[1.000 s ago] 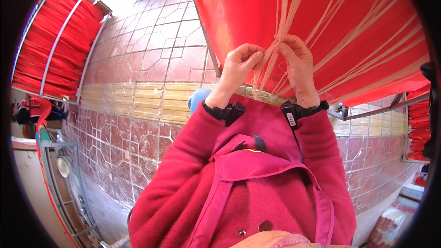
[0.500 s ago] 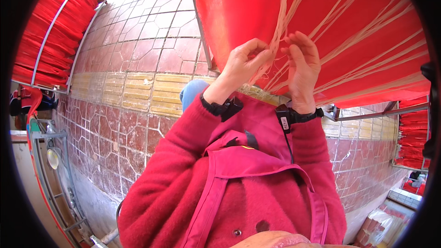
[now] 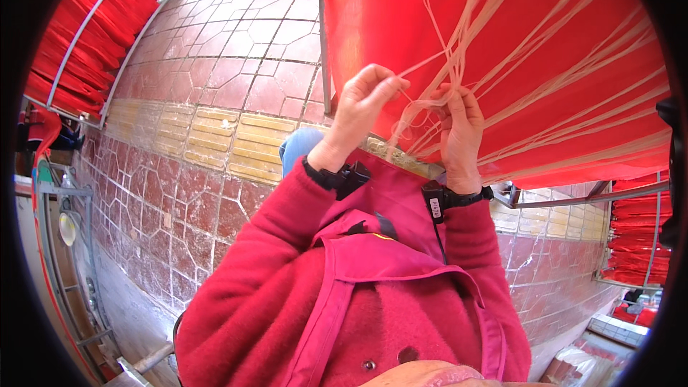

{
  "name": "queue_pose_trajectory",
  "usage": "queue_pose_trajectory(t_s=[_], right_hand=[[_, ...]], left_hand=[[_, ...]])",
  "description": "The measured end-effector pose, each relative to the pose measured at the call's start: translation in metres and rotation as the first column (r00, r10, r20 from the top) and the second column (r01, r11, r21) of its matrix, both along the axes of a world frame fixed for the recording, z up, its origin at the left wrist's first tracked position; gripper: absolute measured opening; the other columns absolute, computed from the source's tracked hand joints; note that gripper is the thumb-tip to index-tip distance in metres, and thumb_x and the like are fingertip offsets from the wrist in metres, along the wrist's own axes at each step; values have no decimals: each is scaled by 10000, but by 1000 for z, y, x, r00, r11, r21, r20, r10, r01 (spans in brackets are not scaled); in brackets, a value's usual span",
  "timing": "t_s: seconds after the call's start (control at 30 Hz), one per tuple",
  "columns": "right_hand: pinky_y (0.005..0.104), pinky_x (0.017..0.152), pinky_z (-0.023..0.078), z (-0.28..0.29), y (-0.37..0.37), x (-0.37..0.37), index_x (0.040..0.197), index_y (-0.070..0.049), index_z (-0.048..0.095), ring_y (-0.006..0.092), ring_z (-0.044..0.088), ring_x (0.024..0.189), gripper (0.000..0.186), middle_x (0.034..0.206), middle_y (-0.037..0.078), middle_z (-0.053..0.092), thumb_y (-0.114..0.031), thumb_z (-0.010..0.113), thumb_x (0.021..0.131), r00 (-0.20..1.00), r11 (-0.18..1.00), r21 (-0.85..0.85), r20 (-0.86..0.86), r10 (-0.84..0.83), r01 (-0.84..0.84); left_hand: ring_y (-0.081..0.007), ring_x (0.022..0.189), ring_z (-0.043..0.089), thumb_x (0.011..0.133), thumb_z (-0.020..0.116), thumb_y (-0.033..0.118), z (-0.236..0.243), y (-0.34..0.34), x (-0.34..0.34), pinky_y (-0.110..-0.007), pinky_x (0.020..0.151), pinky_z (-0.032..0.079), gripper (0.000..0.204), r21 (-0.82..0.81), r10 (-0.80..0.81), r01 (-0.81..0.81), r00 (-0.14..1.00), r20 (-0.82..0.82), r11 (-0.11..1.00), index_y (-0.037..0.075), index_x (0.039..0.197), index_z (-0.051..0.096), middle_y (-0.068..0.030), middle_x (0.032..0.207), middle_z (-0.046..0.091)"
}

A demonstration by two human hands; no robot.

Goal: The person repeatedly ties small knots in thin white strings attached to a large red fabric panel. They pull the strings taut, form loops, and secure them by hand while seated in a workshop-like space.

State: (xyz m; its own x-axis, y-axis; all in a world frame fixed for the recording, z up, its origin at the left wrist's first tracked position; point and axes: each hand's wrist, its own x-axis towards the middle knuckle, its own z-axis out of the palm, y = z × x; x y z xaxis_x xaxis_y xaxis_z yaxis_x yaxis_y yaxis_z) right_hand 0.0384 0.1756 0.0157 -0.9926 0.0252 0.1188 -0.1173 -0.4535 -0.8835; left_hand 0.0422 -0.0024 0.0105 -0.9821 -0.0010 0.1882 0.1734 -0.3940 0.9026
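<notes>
Pale strands of thread (image 3: pixel 481 11) fan out across a red cloth-covered surface (image 3: pixel 387 14) in front of me. My left hand (image 3: pixel 362 100) is closed, pinching one strand and holding it taut toward the left. My right hand (image 3: pixel 461 125) pinches the same bundle with thumb and forefinger, where several strands come together. Between the hands, loose thread ends curl and hang down toward the near edge of the cloth. Exactly which strands lie inside the right fingers cannot be made out.
A metal bar (image 3: pixel 573 204) runs under the cloth at the right. Racks of red fabric (image 3: pixel 93 36) stand at the far left, with more red fabric (image 3: pixel 634 233) at the right. Tiled floor (image 3: pixel 193 186) with a yellow ribbed strip lies at my left. A metal frame (image 3: pixel 68 193) stands at the left edge.
My left hand has pulled a strand out to the left, away from the bundle. The right hand has moved down and closed its fingers on the threads.
</notes>
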Motion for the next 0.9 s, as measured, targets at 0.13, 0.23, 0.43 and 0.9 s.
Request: queue_pose_trajectory(t_s=[0.13,0.23,0.43,0.9], right_hand=[[194,598,444,4,8,-4,1031,-29,623,63,568,688,141,795,6,619,-150,573,979,999,997,-58,14,-47,48],[190,602,462,8,11,-7,1021,-34,619,61,567,684,128,768,2,605,-140,560,983,993,987,-114,16,-113,114],[328,751,507,-5,11,-14,1043,-24,589,171,613,826,194,855,45,617,-168,461,1014,993,990,-125,-100,-70,58],[218,797,460,10,-1,-4,1008,-38,614,76,577,875,80,919,-4,635,-67,584,939,979,952,228,22,203,-203]], left_hand=[[-150,787,651,1001,480,129,7,-27,0,-303,754,537,105,281,-36,16,997,66,960,80,972,568,-50,863,648],[-103,642,556,993,496,131,17,-44,-2,-255,608,469,92,330,25,-41,998,53,943,87,951,565,-13,758,585],[-47,634,498,981,547,144,7,-56,-7,-202,559,398,77,66,48,-50,998,34,997,85,984,597,28,759,563],[-149,1158,568,992,551,190,66,-17,-43,-295,952,470,387,-231,-219,172,955,-199,958,11,1333,506,-75,1263,594]])
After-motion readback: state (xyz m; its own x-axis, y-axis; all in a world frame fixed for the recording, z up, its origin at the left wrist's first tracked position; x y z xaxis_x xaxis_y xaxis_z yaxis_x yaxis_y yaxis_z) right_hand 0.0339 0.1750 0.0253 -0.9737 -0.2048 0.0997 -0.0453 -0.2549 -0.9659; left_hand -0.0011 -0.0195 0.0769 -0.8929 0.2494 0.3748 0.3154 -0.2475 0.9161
